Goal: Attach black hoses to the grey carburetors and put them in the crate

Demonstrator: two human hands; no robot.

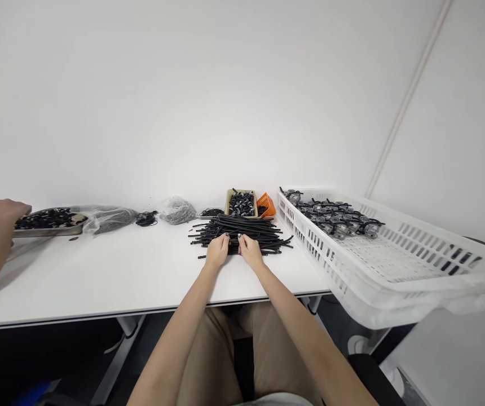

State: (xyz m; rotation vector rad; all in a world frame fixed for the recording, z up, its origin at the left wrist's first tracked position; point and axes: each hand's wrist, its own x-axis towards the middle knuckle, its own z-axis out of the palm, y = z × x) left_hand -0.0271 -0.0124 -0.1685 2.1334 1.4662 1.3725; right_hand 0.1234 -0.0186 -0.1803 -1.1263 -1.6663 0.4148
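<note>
Both my hands rest side by side at the near edge of a pile of black tubes (246, 230) on the white table (119, 276). My left hand (217, 251) has its fingers curled down onto the tubes. My right hand (250, 249) does the same just to its right, fingertips pinched among the tube ends. Which tube each hand grips is too small to tell. A beige box (241, 203) of small dark parts and an orange scoop (266, 204) sit behind the pile.
A white slotted crate (395, 265) with several black and silver assembled parts (335, 217) stands at the right. Clear bags (111, 219) of dark pieces lie at the back left. Another person's hand (8, 211) reaches over a metal tray (52, 225) of black parts at far left.
</note>
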